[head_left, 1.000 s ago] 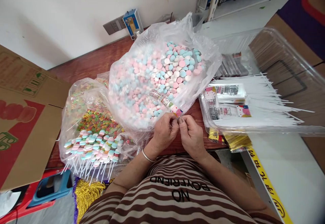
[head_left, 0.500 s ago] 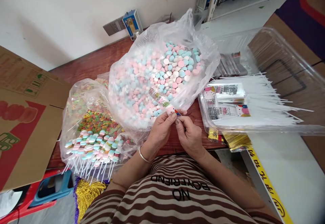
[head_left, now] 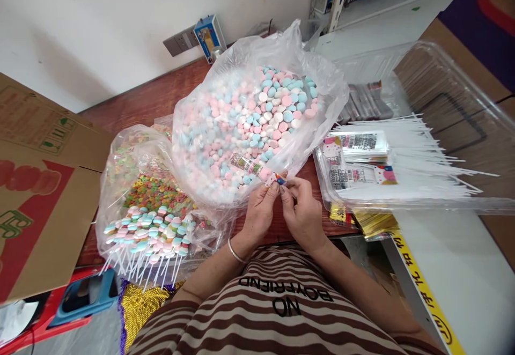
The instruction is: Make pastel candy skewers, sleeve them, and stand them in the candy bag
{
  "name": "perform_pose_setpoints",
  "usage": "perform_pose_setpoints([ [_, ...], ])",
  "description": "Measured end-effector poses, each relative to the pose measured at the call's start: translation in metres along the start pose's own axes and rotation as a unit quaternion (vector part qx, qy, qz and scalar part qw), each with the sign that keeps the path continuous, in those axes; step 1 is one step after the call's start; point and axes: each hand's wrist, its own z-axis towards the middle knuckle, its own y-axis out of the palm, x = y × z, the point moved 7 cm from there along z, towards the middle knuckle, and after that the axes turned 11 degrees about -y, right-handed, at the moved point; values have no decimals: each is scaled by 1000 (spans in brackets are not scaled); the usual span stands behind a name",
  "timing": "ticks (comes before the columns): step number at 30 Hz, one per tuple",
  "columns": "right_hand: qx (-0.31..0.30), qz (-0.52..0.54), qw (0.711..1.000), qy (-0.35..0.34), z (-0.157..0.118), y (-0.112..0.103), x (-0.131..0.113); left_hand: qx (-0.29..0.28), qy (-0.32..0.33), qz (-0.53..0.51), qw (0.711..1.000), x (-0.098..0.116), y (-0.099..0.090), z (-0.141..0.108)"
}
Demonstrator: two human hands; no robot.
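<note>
A narrow printed plastic candy wrapper [head_left: 248, 165] points up and to the left over the large bag of candies. My left hand [head_left: 260, 207] is closed on its lower end, thumb on top. Close beside it, my right hand [head_left: 301, 210] pinches the same blue-and-white end, fingertips nearly meeting the left thumb. Something pink shows inside the wrapper near my fingers. Behind my hands lies the clear plastic bag [head_left: 193, 124] full of pink, blue and white round candies [head_left: 277, 116]. Whatever sits between my fingertips is mostly hidden.
At left, candy lollipops on white sticks [head_left: 151, 231] lie on a bag of small coloured rings [head_left: 155, 194]. A clear tray [head_left: 328, 197] at right holds white sticks [head_left: 418, 167] and printed wrappers [head_left: 358, 148]. A cardboard box [head_left: 44, 183] stands far left; gold twist ties [head_left: 374, 223] lie below the tray.
The wrapper has tipped lower, its far end swinging down and left. Both hands have shifted slightly right and stay together at its lower end.
</note>
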Motion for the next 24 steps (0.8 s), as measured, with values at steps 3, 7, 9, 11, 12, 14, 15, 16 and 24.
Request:
perform_pose_setpoints([
  [3,-16,-70,996,-53,-1,2,0,3,4,35,999,5,-3,0],
  [7,-46,-108,981,-156,-3,9,-1,-50,-36,-47,997,11,0,-5],
  [9,-41,-105,979,-172,-3,9,1,-60,-68,-107,990,14,0,-8],
  [11,-30,-79,979,-183,-3,6,-1,-57,-101,-142,983,14,-1,-10],
  [12,-21,-56,981,-184,-3,4,-2,-56,-114,-153,980,13,-2,-10],
  [14,-7,21,988,-153,-3,-1,-4,-56,-124,-168,976,8,-4,-8],
  [15,-11,79,990,-115,-4,-1,-2,-57,-122,-175,975,5,-6,-6],
  [16,-25,151,986,-63,-5,1,0,-59,-118,-180,975,2,-9,-4],
  [24,-165,710,609,311,-56,54,-29,-175,-77,-46,980,-26,-25,-9],
])
